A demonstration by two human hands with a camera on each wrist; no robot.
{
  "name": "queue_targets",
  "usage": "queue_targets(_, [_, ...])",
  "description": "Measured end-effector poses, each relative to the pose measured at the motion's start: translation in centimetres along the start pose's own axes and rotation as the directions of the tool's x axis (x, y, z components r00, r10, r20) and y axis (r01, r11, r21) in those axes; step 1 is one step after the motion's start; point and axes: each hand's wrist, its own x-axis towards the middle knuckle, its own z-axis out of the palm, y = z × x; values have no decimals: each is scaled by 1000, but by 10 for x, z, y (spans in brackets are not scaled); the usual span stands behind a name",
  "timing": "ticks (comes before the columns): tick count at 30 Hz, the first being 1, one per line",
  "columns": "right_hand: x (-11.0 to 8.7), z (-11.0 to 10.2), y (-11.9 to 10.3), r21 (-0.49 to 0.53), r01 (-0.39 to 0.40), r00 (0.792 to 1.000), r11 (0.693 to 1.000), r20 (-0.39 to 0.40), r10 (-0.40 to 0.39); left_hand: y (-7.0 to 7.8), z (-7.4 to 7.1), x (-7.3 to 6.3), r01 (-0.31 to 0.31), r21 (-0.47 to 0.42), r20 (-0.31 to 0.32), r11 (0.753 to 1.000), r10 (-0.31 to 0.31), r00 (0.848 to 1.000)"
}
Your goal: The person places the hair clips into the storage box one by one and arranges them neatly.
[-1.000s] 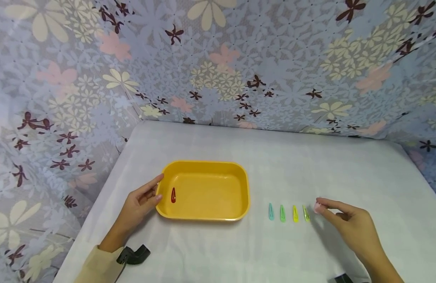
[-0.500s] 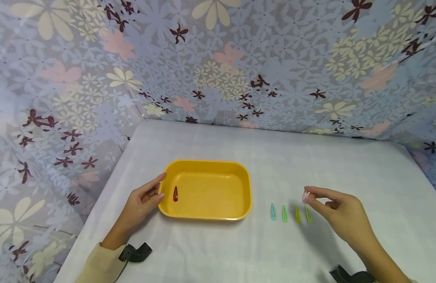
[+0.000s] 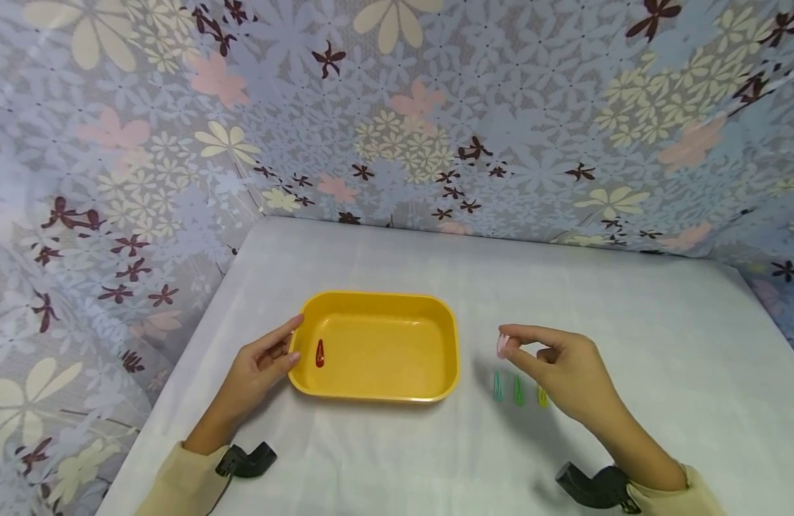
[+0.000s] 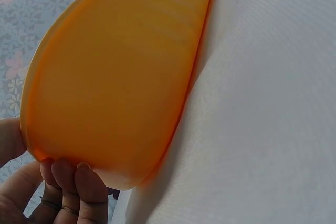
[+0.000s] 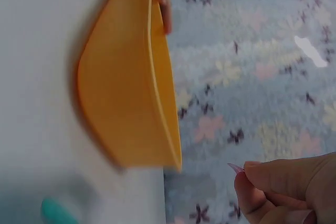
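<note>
My left hand (image 3: 251, 376) grips the left end of a yellow plastic tray (image 3: 384, 369), its fingertips against the outer wall (image 4: 115, 145) in the left wrist view. Inside the tray, near that end, lies a dark red snap hair clip (image 3: 319, 353). My right hand (image 3: 567, 369) pinches a pink hair clip (image 3: 503, 345) between thumb and index finger, above the table to the right of the tray. Its pointed tip (image 5: 234, 167) sticks out in the right wrist view. Below it lie a turquoise clip (image 3: 497, 386), a green clip (image 3: 518, 391) and a yellow clip (image 3: 542, 395), partly behind the hand.
A white cloth (image 3: 397, 459) covers the table. Flower-patterned fabric (image 3: 397, 129) rises behind it and at the sides. Black wrist mounts (image 3: 245, 461) sit on both forearms. The hand's shadow falls across the clips.
My right hand has carried the pink clip leftward, from beyond the row's right end to above the row. It now hides the rightmost green clip. My left hand stays at the tray.
</note>
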Motion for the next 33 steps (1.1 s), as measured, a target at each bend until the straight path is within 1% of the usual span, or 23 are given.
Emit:
queue_targets(4, [11,16,-16,23,86,996,996,38,-87,-1,0,0,-6,-2,6,1000,6,1000])
queue_targets(10, [26,34,-32,14,213,974,977,75,-213,-2,1,0,-7,-3,12,1000,7,1000])
queue_targets(13, [32,42,-37,12,248,964,969,95,-248,-2,1,1,-9,2,14,1000,9,1000])
queue_targets(16, [37,51,-39,34,245,959,969,137,-247,-1,-1,2,-9,7,5,1000,9,1000])
queue_targets(21, [46,70,-44,61,198,955,978,214,-206,0,-3,1,-1,1,3,1000,1,1000])
queue_targets(25, [50,83,-49,62,165,953,984,247,-176,0,-1,3,8,-12,14,1000,-8,1000])
queue_targets(27, [52,91,-54,65,169,949,984,259,-180,-1,0,4,10,-10,15,1000,-10,1000])
queue_targets(31, [60,108,-68,79,188,934,979,293,-203,0,0,3,4,-5,10,1000,-4,1000])
queue_targets(33, [63,118,-74,79,186,928,979,314,-201,1,-1,2,1,-8,7,1000,-1,1000])
